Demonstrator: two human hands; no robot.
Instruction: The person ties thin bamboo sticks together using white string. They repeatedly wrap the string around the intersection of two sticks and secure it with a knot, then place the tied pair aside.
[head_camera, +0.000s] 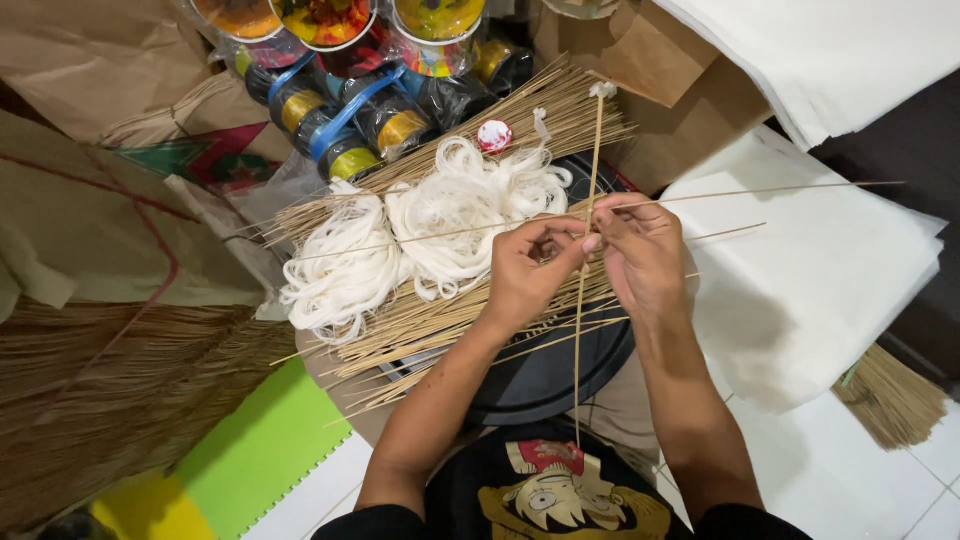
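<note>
Nearest the camera, the person's black printed shirt (545, 490) is showing at the bottom edge, just below the round black tray (545, 375), which is the reference point here. Both forearms are reaching up over the tray. The left hand (528, 270) is curling closed, fingertips pinching at the crossing of two thin sticks above the tray's upper edge. The right hand (643, 255) is closing on the same spot, thumb and fingers gripping the sticks. The upright stick (580, 340) is running from over the shirt, across the tray, up past the hands to a white knot at its top. The cross stick (760, 192) is lying nearly level, extending right of the tray over white paper sheets (830, 270).

On the tray's upper left, a bundle of loose sticks (440, 325) is lying slanted, with coils of white string (430, 235) resting on it. Left of the tray, green and yellow foam mats (250, 460) and brown paper (90, 220) are lying on the floor. Beyond the tray, rolls of tape (350, 120) are stacked.
</note>
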